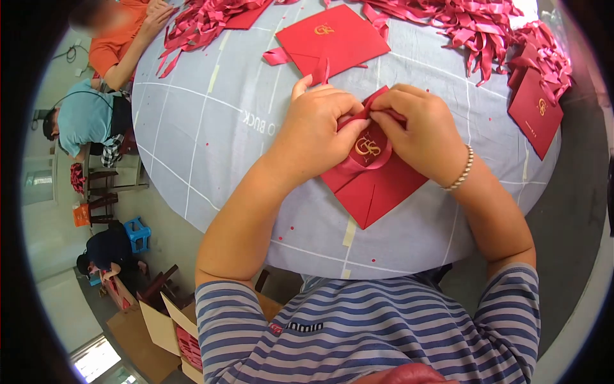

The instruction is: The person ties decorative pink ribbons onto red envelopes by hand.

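A red paper gift bag (384, 185) with a gold emblem lies flat in front of me, one corner pointing toward my body. Both hands are over its far end. My left hand (323, 125) pinches a red ribbon (355, 168) that loops across the bag's face. Opposite it, my right hand (419, 128) pinches the same ribbon between thumb and fingers, close to the left fingertips. The ribbon's exact path between the fingers is partly hidden. Just beyond my left hand lies another red gift bag (332, 40) with ribbon at its edges.
Piles of red ribbon (460, 25) lie along the table's far side, another ribbon heap (204, 25) at far left. A red bag (538, 112) rests at the right edge. Several people are at the left, one in orange (118, 38) at the table. An open carton (167, 326) stands lower left.
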### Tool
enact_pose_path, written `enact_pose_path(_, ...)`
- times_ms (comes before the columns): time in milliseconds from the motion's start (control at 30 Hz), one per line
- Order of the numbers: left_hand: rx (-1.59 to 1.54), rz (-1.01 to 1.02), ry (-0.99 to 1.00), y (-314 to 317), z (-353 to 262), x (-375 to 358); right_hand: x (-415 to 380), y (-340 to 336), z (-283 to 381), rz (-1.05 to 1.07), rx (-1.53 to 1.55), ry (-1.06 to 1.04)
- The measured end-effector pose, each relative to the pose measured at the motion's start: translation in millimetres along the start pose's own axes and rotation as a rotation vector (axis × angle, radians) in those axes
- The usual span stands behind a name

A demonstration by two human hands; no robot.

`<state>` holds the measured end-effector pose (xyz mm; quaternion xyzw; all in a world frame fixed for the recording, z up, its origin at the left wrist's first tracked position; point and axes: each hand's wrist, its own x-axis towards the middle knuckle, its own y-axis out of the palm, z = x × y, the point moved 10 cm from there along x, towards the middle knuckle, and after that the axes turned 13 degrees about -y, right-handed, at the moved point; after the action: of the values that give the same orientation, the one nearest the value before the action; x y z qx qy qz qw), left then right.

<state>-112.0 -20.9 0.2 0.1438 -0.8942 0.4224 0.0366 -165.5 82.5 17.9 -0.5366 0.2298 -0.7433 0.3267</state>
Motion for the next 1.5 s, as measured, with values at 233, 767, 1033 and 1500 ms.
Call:
enact_pose_path(233,-0.003,-0.015,0.172,-9.4,-24.6,-6.7,-3.9,-9.3,-15.8,0.150,0.355,0.098)
enact_pose_path(767,0.413,-0.244,0.453,-14.6,-83.9,-45.3,33.0,23.2,-11.4,0.992,0.294,0.073)
enact_pose_path(1033,0.294,-0.273,0.435,-22.1,-78.0,-43.1,44.5,24.0,-15.9,0.631,0.456,0.098)
enact_pose_path(1500,0.248,-0.133,0.348,-12.7,-65.9,-34.0,14.0,57.9,-50.6,0.419,1.088,0.735)
